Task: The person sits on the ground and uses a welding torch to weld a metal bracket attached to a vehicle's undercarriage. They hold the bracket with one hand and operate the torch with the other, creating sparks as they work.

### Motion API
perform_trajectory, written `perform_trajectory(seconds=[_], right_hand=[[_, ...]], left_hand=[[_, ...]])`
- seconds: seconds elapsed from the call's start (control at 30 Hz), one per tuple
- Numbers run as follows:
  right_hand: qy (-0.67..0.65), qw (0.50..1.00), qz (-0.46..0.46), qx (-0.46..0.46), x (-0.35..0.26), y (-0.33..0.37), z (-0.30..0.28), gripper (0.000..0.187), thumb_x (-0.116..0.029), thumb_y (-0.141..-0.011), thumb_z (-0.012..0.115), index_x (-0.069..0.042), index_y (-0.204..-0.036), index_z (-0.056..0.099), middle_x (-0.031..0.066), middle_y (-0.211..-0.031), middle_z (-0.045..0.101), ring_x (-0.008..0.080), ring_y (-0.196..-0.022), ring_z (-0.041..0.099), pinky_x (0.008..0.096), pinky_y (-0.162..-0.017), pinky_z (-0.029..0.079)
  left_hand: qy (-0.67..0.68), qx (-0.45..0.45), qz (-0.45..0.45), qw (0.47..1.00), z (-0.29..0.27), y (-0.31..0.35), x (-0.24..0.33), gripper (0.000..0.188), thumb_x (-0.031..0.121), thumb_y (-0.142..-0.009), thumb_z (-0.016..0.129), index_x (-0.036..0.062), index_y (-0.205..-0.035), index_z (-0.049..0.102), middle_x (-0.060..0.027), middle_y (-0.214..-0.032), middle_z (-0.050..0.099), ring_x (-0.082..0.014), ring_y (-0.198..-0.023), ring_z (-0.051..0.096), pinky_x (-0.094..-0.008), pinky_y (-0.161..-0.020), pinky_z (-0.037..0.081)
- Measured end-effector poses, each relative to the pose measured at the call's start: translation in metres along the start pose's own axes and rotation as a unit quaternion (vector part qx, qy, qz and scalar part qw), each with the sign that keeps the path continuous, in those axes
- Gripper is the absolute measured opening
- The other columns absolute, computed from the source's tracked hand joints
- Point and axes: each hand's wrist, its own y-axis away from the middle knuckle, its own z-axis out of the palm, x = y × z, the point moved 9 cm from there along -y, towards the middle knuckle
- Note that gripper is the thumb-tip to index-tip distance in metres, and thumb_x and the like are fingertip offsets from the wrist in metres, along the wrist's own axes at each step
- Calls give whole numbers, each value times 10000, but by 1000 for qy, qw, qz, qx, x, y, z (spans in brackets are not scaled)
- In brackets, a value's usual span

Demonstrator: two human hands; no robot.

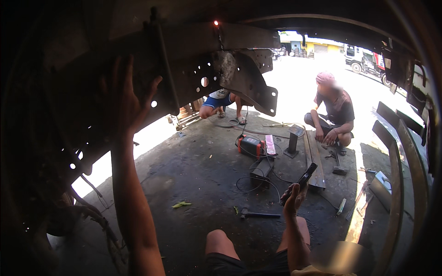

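My left hand (126, 99) is raised with its fingers apart against or close to the dark steel truck chassis beam (184, 41); the shade hides whether it touches. Higher up the beam, a small spot glows red (216, 23) above a rough seam. Below it a steel bracket (251, 80) with holes joins a perforated plate. Low at the right, my right hand (294, 195) grips a dark slim object that looks like a phone (307, 174), held tilted above my knee. A hammer (260, 215) lies on the concrete in front of my knees.
An orange-black welding machine (251, 146) with looping cables stands mid-floor. Beside it are a steel post on a base (292, 143) and a long steel channel (314, 161). One person (334, 108) squats at right; another (221, 101) is behind the bracket. A sledgehammer (339, 168) and curved steel bars (395, 184) are at right.
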Motion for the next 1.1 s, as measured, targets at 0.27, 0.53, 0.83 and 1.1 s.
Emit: perform_trajectory(seconds=[0.27,0.53,0.83,1.1], right_hand=[[197,954,204,-99,114,72,-49,566,-580,-1003,693,-78,-1189,507,11,-749,540,108,-477,538,281,-410,441],[371,875,218,-221,166,140,-53,711,-625,-943,732,-23,-1299,607,83,-891,673,169,-685,641,352,-679,525],[414,828,256,-278,183,166,-47,722,-525,-949,706,-10,-1442,595,228,-1199,735,306,-1070,722,401,-928,554],[396,767,230,-449,213,190,-16,701,-252,-781,675,-1,-1432,622,237,-1299,722,351,-1168,716,400,-1004,547]], left_hand=[[-1,40,18,999,-8,0,0,832,729,-889,710,259,-1556,548,-65,-1621,495,-447,-1460,449,-589,-1189,388],[-15,19,12,1000,1,1,0,866,767,-883,677,298,-1589,498,-11,-1666,439,-455,-1480,418,-655,-1196,333],[-5,34,16,999,6,3,-5,872,777,-888,662,309,-1600,477,-5,-1669,434,-452,-1486,406,-690,-1185,313],[-13,50,26,998,3,3,-2,850,771,-893,668,292,-1579,515,-36,-1632,488,-450,-1471,435,-630,-1188,350]])
